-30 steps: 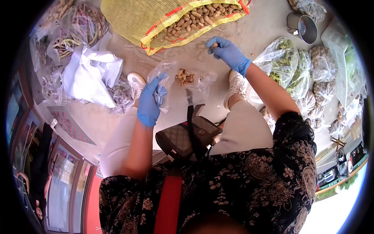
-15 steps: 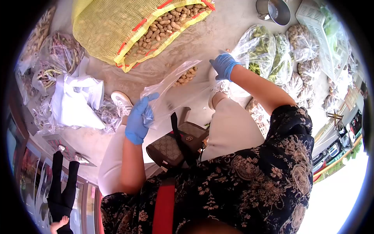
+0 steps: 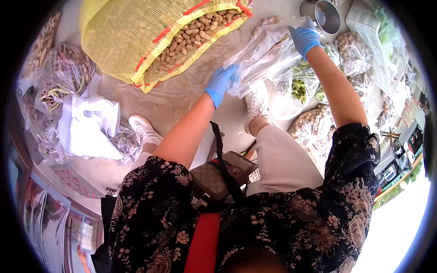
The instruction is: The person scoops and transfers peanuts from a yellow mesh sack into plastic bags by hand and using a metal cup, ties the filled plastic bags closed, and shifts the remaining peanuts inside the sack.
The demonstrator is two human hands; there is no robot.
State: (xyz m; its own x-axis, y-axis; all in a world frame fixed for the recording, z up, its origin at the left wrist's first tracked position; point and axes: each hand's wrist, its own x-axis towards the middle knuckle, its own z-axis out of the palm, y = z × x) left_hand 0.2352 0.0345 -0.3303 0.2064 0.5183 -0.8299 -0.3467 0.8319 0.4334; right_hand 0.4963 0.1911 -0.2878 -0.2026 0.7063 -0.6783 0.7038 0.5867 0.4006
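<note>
Both my hands wear blue gloves and hold one clear plastic bag (image 3: 266,57) stretched between them, with a few peanuts inside. My left hand (image 3: 223,79) grips the bag's lower left edge. My right hand (image 3: 304,38) grips its upper right corner, near the metal cup. The bag hangs above the concrete floor, just right of the open yellow mesh sack of peanuts (image 3: 150,38).
A metal cup (image 3: 325,16) and a white plastic basket (image 3: 378,36) stand at the top right. Several filled clear bags of green pods (image 3: 298,88) and peanuts (image 3: 314,129) lie to the right. White bags (image 3: 88,125) and bags of beans (image 3: 61,75) lie on the left. A brown crossbody purse (image 3: 218,175) hangs at my lap.
Both hands have lifted the clear bag up and to the right, away from my lap toward the metal cup. My left arm has stretched far forward.
</note>
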